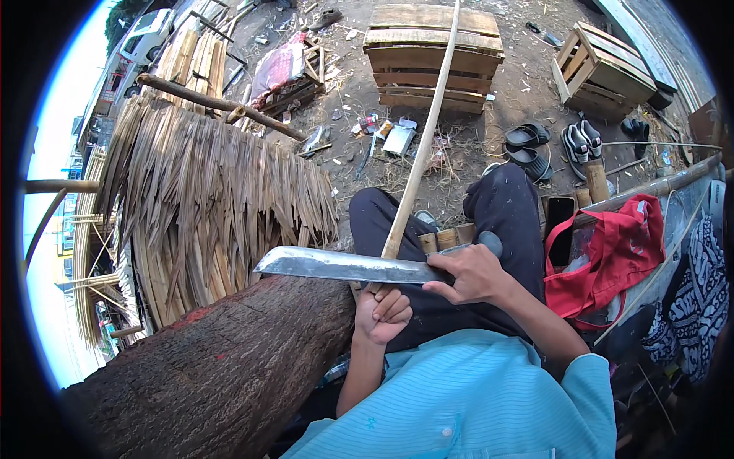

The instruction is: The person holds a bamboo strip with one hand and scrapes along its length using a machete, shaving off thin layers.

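The person sits with knees raised in dark trousers, both hands above the lap. The right hand has its fingers clamped on a machete at the base of the blade, and it covers part of the handle. The blade points left and lies across a long, pale pole close to the pole's near end. Just below the blade, the left hand faces upward, its fingers curled around that end. The pole slants up and away between the knees and leaves the view at the top.

The left hand is just beside the right end of a thick brown log. Beyond the log hangs dry thatch. To the person's right is a bamboo-edged surface; along its far edge lie a red bag and a dark rectangular object. Farther off, a large crate, a smaller crate, black slippers and a pair of sneakers stand on the littered ground.
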`<state>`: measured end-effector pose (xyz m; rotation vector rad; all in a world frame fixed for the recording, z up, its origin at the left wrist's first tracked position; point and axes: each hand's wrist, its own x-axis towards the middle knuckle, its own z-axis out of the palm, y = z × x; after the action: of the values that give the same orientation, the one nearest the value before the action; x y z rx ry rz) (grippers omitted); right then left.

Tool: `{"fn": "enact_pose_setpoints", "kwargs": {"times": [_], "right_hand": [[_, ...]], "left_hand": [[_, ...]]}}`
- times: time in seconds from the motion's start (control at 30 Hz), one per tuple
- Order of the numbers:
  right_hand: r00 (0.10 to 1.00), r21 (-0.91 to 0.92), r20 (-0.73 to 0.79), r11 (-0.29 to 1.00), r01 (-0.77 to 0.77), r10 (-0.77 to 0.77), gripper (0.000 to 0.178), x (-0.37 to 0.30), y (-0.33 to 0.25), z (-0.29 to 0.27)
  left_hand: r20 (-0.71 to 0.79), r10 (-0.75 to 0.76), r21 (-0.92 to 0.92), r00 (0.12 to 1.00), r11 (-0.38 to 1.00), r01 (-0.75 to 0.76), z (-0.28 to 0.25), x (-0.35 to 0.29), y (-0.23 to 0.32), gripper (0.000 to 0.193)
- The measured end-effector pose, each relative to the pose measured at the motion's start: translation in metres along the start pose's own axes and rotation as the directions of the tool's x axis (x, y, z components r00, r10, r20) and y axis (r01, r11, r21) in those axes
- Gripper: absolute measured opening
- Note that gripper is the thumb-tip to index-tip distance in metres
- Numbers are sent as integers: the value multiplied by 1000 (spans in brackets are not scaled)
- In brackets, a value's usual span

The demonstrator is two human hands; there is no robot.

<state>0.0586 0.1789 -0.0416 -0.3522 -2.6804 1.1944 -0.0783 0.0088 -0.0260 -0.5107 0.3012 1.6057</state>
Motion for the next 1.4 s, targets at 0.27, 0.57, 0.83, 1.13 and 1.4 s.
{"fn": "enact_pose_setpoints", "kwargs": {"times": [0.27,0.57,0.83,1.13,1.4], "right_hand": [[1000,-26,-16,999,-20,20,40,2,6,-12],[990,-12,91,994,112,-111,40,-8,-11,-5],[997,74,40,995,-67,64,44,3,-7,-2],[1000,-24,9,999,23,-23,42,1,8,3],[999,13,6,999,35,-35,40,3,0,-3]], "left_hand": [[25,-17,73,1000,997,15,12,-2,-4,33],[-45,4,29,999,1000,-2,7,-9,-4,36],[9,-2,7,1000,1000,2,6,-6,8,36],[16,-15,10,1000,1000,15,5,0,1,33],[-45,-21,31,999,999,22,10,-9,-3,37]]}}
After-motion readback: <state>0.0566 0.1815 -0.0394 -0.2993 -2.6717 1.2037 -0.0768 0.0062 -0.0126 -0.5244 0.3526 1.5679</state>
